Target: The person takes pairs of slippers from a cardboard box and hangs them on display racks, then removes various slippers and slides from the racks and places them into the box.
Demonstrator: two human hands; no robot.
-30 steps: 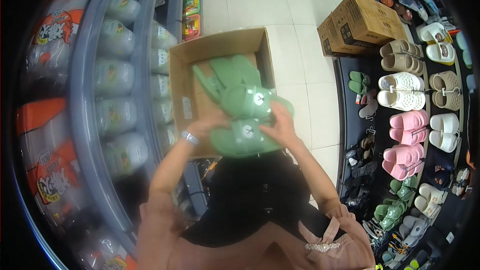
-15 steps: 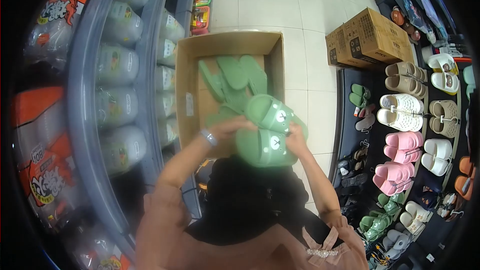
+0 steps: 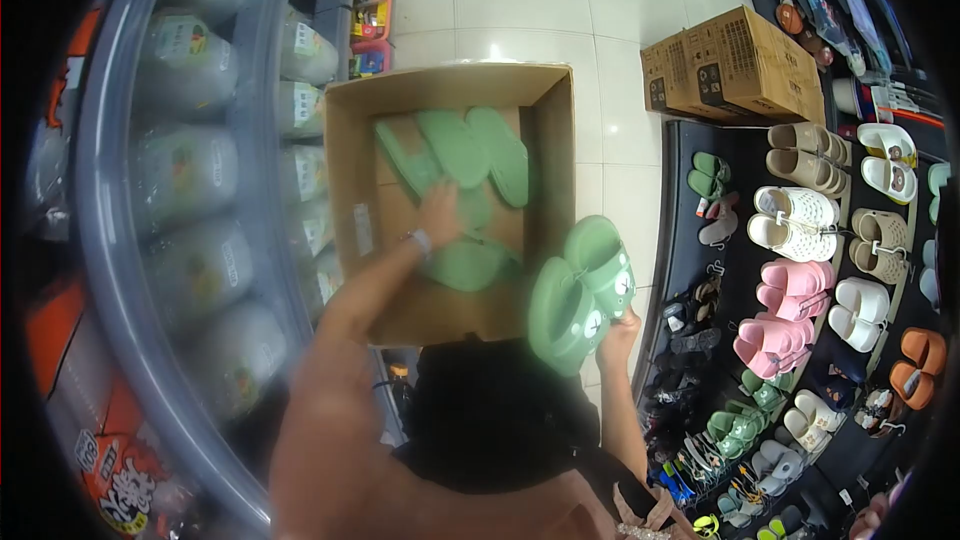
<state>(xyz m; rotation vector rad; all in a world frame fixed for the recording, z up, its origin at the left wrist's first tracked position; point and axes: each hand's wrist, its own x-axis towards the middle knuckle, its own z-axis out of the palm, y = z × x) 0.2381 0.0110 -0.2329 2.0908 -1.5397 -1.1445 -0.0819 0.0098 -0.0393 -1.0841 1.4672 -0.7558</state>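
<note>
A pair of green slippers (image 3: 590, 300) with white bear faces on the straps hangs over the right edge of an open cardboard box (image 3: 350, 285). My right hand (image 3: 617, 338) is closed on the pair at its right side, with some fingers hidden behind it. Inside the box, my left hand (image 3: 438, 212) reaches down with its fingers stretched out, at or touching the green slippers lying there. Among these are an upper-middle slipper (image 3: 450, 145), a right slipper (image 3: 498, 155) and a lower green slipper (image 3: 470, 266).
On the left, a grey shelf (image 3: 115, 190) carries rows of clear plastic containers (image 3: 190, 175). A closed carton (image 3: 735, 65) stands beyond the box. To the right, a dark rack (image 3: 675, 200) holds many slippers, including pink pairs (image 3: 790, 290). Pale floor tiles (image 3: 520, 0) lie ahead.
The slipper pair has shifted from between both hands to my right hand alone, moving right and turning. My left hand has let go of it and moved into the box.
</note>
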